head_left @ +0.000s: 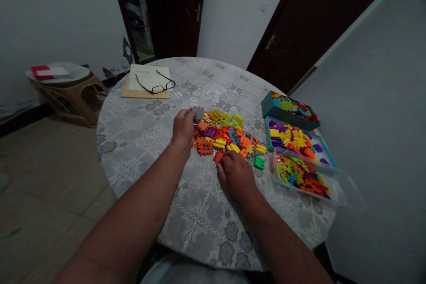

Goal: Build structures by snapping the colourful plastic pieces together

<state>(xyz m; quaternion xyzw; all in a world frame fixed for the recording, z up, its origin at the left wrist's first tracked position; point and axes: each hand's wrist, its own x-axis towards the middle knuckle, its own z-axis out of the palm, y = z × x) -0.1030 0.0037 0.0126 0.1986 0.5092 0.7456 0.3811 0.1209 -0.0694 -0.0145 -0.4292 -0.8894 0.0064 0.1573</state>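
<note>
A pile of plastic building pieces in orange, yellow, purple, green and grey lies mid-table. At its left edge my left hand is closed on a grey notched building piece, held between thumb and fingers. My right hand rests at the near edge of the pile with its fingers curled down. An orange-red building piece shows at its fingertips; I cannot tell whether it is gripped or only touched. Just right of this hand sits a green ridged piece.
Three boxes of pieces stand at the table's right side: a dark teal box, a blue-rimmed tray and a clear-lidded box. Small white square frames are scattered beyond the pile. Glasses lie on papers at the back left.
</note>
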